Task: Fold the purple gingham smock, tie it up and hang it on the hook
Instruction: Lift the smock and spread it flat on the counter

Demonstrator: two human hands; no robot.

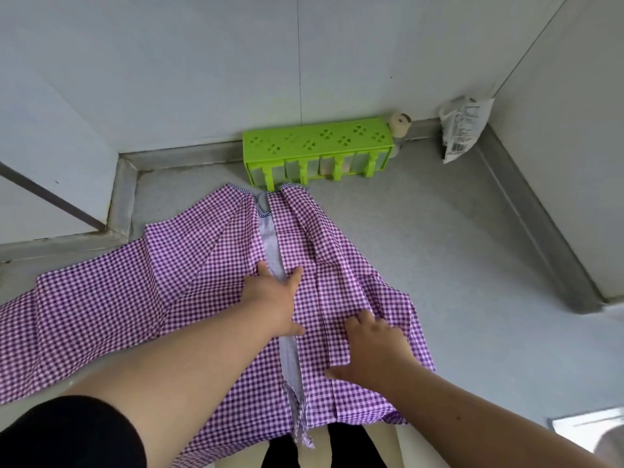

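Smock point(209, 265) spread on the grey counter point(456, 248), right panel folded to the centre strip, left sleeve not yet folded; tying and hanging remain. Your left hand point(275, 298) presses flat, fingers splayed; your right hand point(371, 346) rests on the fold, fingertips bent.

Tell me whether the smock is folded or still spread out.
Partly folded: the smock's right side is turned in toward the pale centre strip, the left side lies spread flat. Both hands, left and right, press it.

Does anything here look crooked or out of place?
Mildly: the purple gingham smock lies askew and rumpled, its hem overhanging the counter edge. A plastic bag slumps in the corner.
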